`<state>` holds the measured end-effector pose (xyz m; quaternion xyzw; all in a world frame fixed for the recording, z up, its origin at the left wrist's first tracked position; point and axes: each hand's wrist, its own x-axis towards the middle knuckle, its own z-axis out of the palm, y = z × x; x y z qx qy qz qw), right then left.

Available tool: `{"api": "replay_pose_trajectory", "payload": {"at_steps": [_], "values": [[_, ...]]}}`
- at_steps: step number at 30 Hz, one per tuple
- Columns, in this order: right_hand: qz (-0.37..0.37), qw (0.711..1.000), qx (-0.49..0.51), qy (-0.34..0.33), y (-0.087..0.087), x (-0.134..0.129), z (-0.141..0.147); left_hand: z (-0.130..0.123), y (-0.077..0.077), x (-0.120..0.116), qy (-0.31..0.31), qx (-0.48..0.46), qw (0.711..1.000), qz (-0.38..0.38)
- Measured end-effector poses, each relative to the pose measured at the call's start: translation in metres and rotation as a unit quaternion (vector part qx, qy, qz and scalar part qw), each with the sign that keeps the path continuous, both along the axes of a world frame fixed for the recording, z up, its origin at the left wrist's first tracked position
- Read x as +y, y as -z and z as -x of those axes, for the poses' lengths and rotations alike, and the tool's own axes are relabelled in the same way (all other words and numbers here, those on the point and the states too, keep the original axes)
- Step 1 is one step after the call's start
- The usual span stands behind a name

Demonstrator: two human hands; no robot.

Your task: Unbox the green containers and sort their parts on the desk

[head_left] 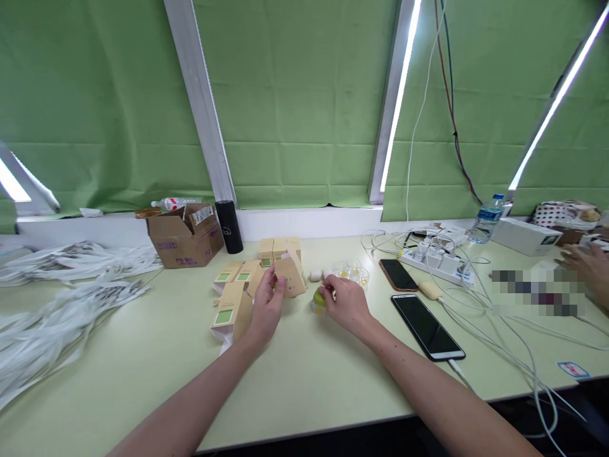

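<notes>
Now — left hand (268, 304): grips cardboard box (292, 277) | right hand (349, 304): pinches rounded green piece (317, 297)

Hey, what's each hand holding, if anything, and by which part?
Left hand: a tan box, by its left edge. Right hand: a small container, by its green top.

Held box (291, 279): smooth matt card. Carton (188, 247): matt cardboard. Worktop (304, 381): smooth, slight sheen. Blinds (299, 101): matt cloth, creased. Tumbler (229, 227): matt, smooth. Water bottle (486, 221): clear glossy plastic. Large phone (427, 326): glossy screen. Cups (351, 269): clear shiny plastic.
</notes>
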<state>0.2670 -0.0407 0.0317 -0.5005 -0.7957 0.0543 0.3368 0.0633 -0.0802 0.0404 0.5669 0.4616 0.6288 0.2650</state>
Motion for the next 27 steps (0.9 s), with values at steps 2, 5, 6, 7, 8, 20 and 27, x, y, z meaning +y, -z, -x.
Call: {"api": "replay_pose_trajectory", "payload": {"at_steps": [2,5,6,7,8,20,27], "values": [[-0.001,1.000,0.001,-0.001,0.000,0.000,0.000,-0.001,-0.002,-0.002,0.007,-0.008,1.000,0.006],[-0.006,1.000,0.004,-0.002,0.001,0.000,0.001,-0.001,-0.002,-0.003,0.024,-0.033,0.999,0.015],[-0.007,1.000,0.006,-0.003,0.001,0.000,0.001,0.000,-0.001,-0.002,0.032,-0.044,0.998,0.018],[-0.009,1.000,0.008,-0.004,0.001,0.000,0.001,0.000,0.000,-0.001,0.039,-0.057,0.997,0.019],[-0.012,1.000,0.010,-0.005,0.001,0.000,0.001,0.001,0.001,0.000,0.048,-0.073,0.996,0.019],[-0.047,0.998,0.035,-0.012,0.009,0.004,0.005,0.003,0.001,0.004,0.149,-0.252,0.955,0.052],[-0.069,0.996,0.058,-0.022,0.011,0.005,0.008,0.003,0.003,0.005,0.148,-0.262,0.952,0.048]]}}
